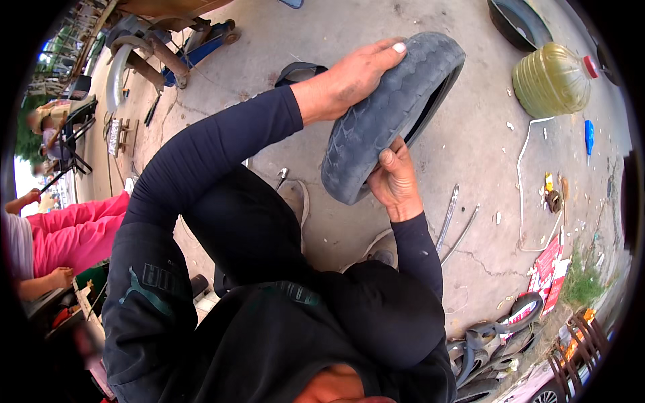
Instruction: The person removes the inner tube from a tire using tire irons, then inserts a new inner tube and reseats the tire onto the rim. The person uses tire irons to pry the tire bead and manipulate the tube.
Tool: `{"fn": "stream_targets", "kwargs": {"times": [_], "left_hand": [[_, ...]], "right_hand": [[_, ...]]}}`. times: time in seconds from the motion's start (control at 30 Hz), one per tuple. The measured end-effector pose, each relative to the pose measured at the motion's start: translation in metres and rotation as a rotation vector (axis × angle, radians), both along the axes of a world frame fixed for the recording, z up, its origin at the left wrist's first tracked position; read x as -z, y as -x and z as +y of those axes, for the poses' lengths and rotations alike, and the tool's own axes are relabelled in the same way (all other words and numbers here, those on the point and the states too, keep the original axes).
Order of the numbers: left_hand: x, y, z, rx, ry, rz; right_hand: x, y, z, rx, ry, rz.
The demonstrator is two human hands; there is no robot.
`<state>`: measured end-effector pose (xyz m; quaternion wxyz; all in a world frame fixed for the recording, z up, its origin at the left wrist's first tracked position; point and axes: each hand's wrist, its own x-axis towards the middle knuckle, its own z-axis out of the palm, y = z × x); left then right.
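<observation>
A worn, dark grey scooter tire (376, 121), off any rim, is held tilted above the concrete ground in front of my knees. My left hand (349, 77) lies over the tread near its upper end, thumb and fingers pressed to the rubber. Lower down, my right hand (396, 180) grips the edge of the opening with the thumb outside; some of its fingers are hidden inside the tire. Two metal rods, one straight rod (448, 216) and one slightly curved rod (462, 234), lie on the ground to the right of my right hand.
At the right stand a jug of yellowish liquid (549, 80) and a black basin (519, 25); a blue screwdriver (589, 138) and a white cord (521, 181) lie near. Old tubes (494, 342) are heaped lower right. A blue jack (208, 50) is upper left; a person in pink trousers (77, 232) sits left.
</observation>
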<state>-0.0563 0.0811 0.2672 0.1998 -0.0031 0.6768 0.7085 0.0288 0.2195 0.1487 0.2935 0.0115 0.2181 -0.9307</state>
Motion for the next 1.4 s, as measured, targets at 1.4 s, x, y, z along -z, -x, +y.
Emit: {"fn": "stream_targets", "kwargs": {"times": [1.4], "left_hand": [[0.008, 0.029, -0.099, -0.039, 0.329, -0.166]], "right_hand": [[-0.002, -0.003, 0.008, -0.26, -0.875, 0.559]]}}
